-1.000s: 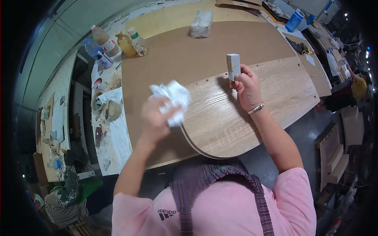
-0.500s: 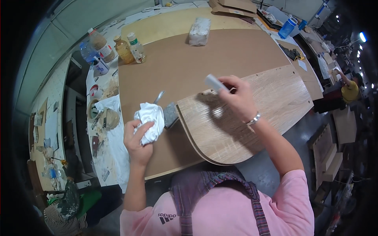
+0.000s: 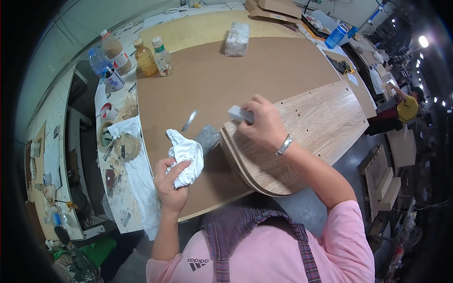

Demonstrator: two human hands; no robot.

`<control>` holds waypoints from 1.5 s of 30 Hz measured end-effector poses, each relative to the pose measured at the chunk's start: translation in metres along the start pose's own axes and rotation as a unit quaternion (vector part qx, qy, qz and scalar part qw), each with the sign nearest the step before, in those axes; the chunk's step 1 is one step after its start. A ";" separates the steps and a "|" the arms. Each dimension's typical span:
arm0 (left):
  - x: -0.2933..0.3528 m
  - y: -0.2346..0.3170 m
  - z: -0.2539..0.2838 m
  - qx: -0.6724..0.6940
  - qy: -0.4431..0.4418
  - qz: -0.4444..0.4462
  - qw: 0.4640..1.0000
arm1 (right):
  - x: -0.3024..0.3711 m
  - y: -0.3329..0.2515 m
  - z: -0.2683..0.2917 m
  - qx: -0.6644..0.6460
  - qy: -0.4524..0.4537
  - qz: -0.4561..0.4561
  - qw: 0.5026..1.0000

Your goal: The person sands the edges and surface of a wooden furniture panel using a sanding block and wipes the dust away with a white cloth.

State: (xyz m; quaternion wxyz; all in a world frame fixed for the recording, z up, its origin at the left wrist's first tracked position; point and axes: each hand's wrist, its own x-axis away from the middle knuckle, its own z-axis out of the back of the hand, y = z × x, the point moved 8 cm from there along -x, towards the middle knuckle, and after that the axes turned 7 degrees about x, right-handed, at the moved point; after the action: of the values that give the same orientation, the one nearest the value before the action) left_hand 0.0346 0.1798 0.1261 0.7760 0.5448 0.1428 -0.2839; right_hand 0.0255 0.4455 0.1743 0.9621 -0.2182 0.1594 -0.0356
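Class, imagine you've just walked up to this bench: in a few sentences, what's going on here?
A person in a pink shirt has both hands busy. The left hand holds a crumpled white cloth. The right hand grips a pale block at the far left corner of a wood-grain board; whether block and board touch is hard to tell. A grey block and a metal strip lie nearby on a brown sheet.

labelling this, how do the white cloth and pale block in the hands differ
The white cloth is crumpled, while the pale block has straight edges. The white cloth looks larger than the pale block. The left hand holds the white cloth; the right hand, the pale block. Both are light-coloured.
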 end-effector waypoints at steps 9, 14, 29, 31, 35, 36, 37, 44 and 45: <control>-0.010 0.000 -0.007 0.044 -0.025 0.010 0.999 | 0.004 -0.003 0.000 0.024 0.026 -0.018 0.999; -0.006 -0.007 -0.010 0.064 -0.021 0.026 0.997 | 0.008 0.013 0.015 0.044 0.062 -0.035 0.997; -0.018 0.006 -0.010 0.075 0.002 0.022 0.997 | 0.007 0.013 0.012 0.015 0.086 -0.002 0.996; -0.023 0.012 -0.015 0.077 0.002 0.008 0.997 | 0.005 0.002 0.001 -0.007 0.059 0.005 0.998; -0.029 0.022 -0.016 0.065 0.002 -0.002 0.998 | 0.003 0.052 0.023 0.027 0.069 -0.034 0.997; -0.033 0.029 -0.017 0.064 0.002 -0.003 0.998 | 0.002 0.070 0.034 0.025 0.071 -0.034 0.997; -0.037 0.038 -0.018 0.058 0.005 -0.008 0.998 | 0.000 0.092 0.044 0.049 0.062 -0.053 0.995; -0.076 0.117 -0.062 -0.028 0.017 -0.070 0.997 | 0.000 0.247 0.119 0.128 0.103 -0.097 0.982; -0.082 0.128 -0.076 -0.080 -0.009 -0.074 0.994 | -0.003 0.268 0.128 0.138 0.114 -0.088 0.980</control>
State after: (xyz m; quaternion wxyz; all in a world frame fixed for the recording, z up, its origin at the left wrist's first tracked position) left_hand 0.0525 0.3048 0.2401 0.7950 0.4666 0.1977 -0.3333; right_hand 0.0640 0.7398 0.1694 0.9515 -0.0907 0.2422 -0.1664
